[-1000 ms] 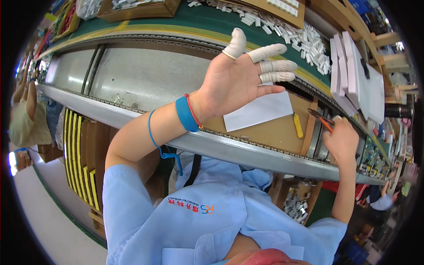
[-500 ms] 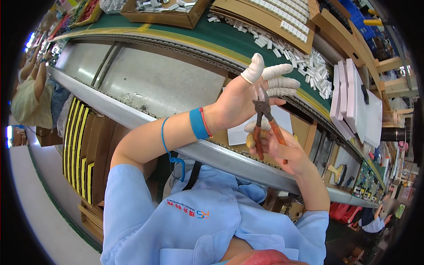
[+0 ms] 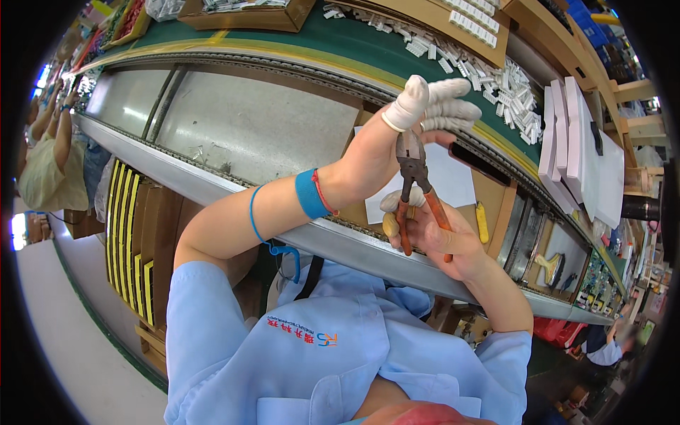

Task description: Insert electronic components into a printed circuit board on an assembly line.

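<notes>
My left hand (image 3: 386, 145) is raised over the conveyor, its fingers stretched out and the fingertips covered in white finger cots. A blue band and a red string circle that wrist. Held in my right hand (image 3: 446, 237) are cutting pliers (image 3: 413, 170) with orange-red handles, one on each side of the grip. The dark jaws point up beside the left palm; whether they touch it I cannot tell. White and yellowish cots cover some right fingertips. Behind the hands a white sheet (image 3: 453, 177) lies on brown cardboard, with a yellow stick-like piece (image 3: 482, 223) to the right.
The conveyor's metal rail (image 3: 340, 244) runs between my body and the hands. Many small white parts (image 3: 506, 95) lie heaped on the green bench (image 3: 347, 49) beyond. White foam-like boards (image 3: 577, 149) stand at right. A cardboard box (image 3: 244, 18) sits at the far left.
The pliers and right hand have shifted slightly left. My left hand has turned a little, with its thumb higher. The yellow piece now shows beside my right hand. The whole view has shifted slightly.
</notes>
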The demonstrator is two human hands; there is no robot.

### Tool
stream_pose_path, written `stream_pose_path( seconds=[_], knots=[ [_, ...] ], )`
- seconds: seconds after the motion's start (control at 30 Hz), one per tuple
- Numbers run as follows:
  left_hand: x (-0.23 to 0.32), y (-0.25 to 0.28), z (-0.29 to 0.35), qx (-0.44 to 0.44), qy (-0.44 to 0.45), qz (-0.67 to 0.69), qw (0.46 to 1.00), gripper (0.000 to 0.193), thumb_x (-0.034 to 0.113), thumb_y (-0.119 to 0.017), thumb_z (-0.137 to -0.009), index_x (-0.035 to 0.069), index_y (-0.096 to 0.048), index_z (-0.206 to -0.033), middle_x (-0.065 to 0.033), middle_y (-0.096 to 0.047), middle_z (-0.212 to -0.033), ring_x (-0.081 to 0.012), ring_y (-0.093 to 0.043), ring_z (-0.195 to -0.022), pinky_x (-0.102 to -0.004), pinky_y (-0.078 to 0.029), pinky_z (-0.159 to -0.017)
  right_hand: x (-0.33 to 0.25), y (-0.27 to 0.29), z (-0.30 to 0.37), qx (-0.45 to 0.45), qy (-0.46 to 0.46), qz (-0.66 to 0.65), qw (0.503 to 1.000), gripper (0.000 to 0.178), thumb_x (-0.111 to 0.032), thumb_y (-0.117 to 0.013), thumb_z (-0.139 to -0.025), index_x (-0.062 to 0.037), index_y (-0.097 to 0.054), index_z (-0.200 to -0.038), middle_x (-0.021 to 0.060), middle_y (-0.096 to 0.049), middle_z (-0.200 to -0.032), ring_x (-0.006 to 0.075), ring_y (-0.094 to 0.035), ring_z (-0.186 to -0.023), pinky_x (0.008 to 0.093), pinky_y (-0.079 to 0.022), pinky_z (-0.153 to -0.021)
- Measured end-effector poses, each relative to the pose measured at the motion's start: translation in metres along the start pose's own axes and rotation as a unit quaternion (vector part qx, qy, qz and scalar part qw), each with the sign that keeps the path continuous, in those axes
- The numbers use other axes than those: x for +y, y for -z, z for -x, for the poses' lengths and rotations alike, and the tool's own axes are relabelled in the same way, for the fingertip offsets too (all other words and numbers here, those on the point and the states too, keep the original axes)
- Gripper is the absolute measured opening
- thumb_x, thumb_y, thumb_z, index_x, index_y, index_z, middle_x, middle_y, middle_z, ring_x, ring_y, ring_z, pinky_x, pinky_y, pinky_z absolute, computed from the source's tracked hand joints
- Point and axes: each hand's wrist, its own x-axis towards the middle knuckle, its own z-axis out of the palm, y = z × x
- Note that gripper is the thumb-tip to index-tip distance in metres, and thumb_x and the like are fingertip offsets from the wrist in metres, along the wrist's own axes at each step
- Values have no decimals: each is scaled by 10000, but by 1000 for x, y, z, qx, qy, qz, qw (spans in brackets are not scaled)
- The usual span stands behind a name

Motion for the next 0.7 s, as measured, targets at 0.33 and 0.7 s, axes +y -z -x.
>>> stream_pose_path(
  seconds=[0.33, 0.7],
  knots=[
    [0, 3, 2, -20, -66, -113, 991, 913, 717, -321, -911, -13, -323, -1460, -189, -503, -1363, -250, -471, -1265, -368, -337, -1059, 1, 1, 1, -83, 11, -22, 996, 533, -530, -674, -847, -64, -502, -1039, -7, -452, -775, 62, -414, -652, 210, -298, -539],
    [0, 3, 3, -24, -81, -74, 994, 820, 646, -398, -937, 4, -355, -1446, -165, -534, -1323, -237, -486, -1248, -356, -358, -1037, -12, 4, 6, -21, -18, 55, 998, 546, -489, -764, -775, -35, -537, -976, 23, -515, -749, 88, -442, -589, 221, -340, -555]
  ],
)
